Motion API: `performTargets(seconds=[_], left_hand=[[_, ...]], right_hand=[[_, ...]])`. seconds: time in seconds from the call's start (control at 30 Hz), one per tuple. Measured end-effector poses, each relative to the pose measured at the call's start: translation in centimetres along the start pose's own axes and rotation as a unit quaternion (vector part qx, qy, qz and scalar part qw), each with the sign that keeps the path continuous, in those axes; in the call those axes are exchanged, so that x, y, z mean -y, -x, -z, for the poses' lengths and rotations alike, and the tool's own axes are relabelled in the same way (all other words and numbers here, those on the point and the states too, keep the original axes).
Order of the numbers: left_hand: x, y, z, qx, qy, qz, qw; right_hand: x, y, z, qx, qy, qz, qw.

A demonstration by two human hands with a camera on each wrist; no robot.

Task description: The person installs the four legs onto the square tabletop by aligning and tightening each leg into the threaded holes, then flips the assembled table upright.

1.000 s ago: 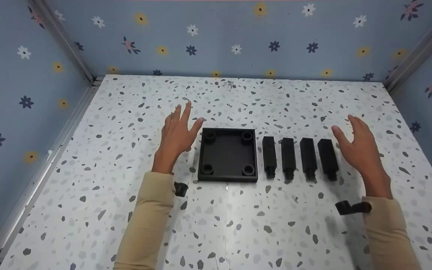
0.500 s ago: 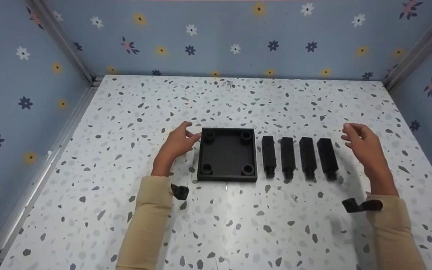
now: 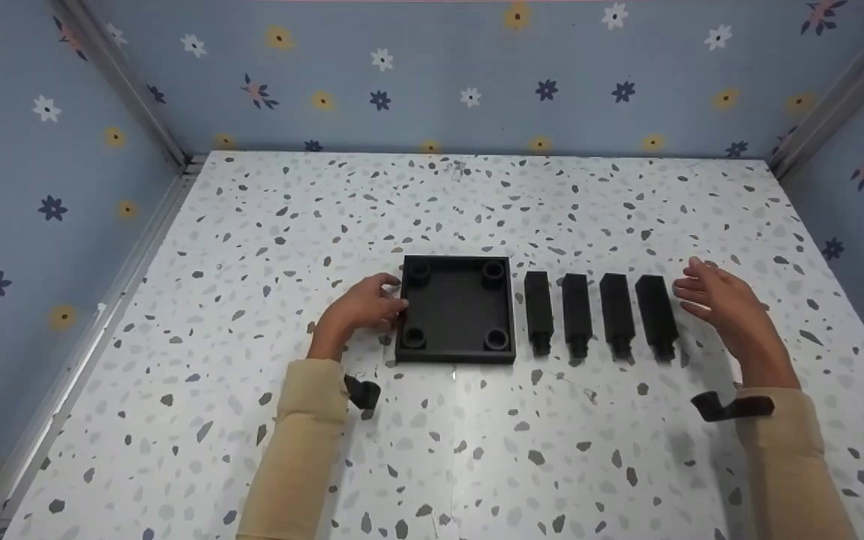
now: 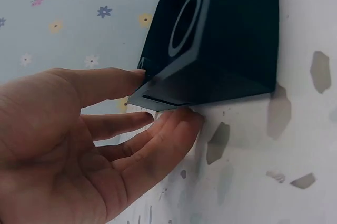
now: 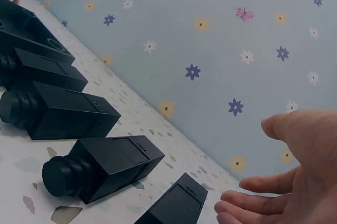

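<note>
A black square tray [image 3: 456, 307] with a raised rim and a round socket in each corner lies on the speckled table. My left hand [image 3: 364, 304] is at its left side, the thumb over the rim and the fingers against the outer wall; the left wrist view shows the thumb tip [image 4: 138, 74] on the edge. Right of the tray lie several black rectangular legs [image 3: 577, 311] in a row, their narrower ringed ends toward me. Beside the rightmost leg [image 5: 179, 203], my right hand [image 3: 728, 307] hovers with relaxed fingers, holding nothing.
The white speckled table [image 3: 537, 465] is bounded by blue flower-patterned panels [image 3: 447, 82] at the back and both sides. Metal posts [image 3: 124, 82] stand at the corners. A black camera mount [image 3: 732, 407] sticks out from the right sleeve, another [image 3: 363, 391] from the left.
My left hand has come down toward me, its fingers bending in to grip the tray's left edge. My right hand has lowered slightly beside the rightmost leg. Tray and legs have stayed put.
</note>
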State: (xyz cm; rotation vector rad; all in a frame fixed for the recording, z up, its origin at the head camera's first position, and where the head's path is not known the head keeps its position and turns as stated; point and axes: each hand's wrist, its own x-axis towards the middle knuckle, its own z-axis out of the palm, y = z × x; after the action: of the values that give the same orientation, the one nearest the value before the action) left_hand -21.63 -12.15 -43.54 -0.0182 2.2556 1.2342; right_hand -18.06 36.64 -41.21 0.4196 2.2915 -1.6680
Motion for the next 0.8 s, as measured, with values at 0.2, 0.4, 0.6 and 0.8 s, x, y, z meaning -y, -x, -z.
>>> performTargets(seconds=[0.2, 0.4, 0.6, 0.8], left_hand=[[0.2, -0.2, -0.2, 0.003, 0.004, -0.004, 1.0], [0.1, -0.3, -0.2, 0.011, 0.019, 0.005, 0.9998], [-0.2, -0.1, -0.2, 0.015, 0.033, 0.014, 0.9993], [-0.1, 0.0, -0.2, 0.013, 0.03, 0.022, 0.9992]], right_hand=[[-1.0, -0.4, 0.4, 0.044, -0.031, -0.035, 0.998], [-1.4, -0.7, 0.1, 0.055, -0.004, -0.052, 0.9971], [-1.3, -1.1, -0.4, 0.046, 0.017, -0.067, 0.9965], [-1.4, -1.2, -1.0, 0.049, 0.054, -0.059, 0.9956]])
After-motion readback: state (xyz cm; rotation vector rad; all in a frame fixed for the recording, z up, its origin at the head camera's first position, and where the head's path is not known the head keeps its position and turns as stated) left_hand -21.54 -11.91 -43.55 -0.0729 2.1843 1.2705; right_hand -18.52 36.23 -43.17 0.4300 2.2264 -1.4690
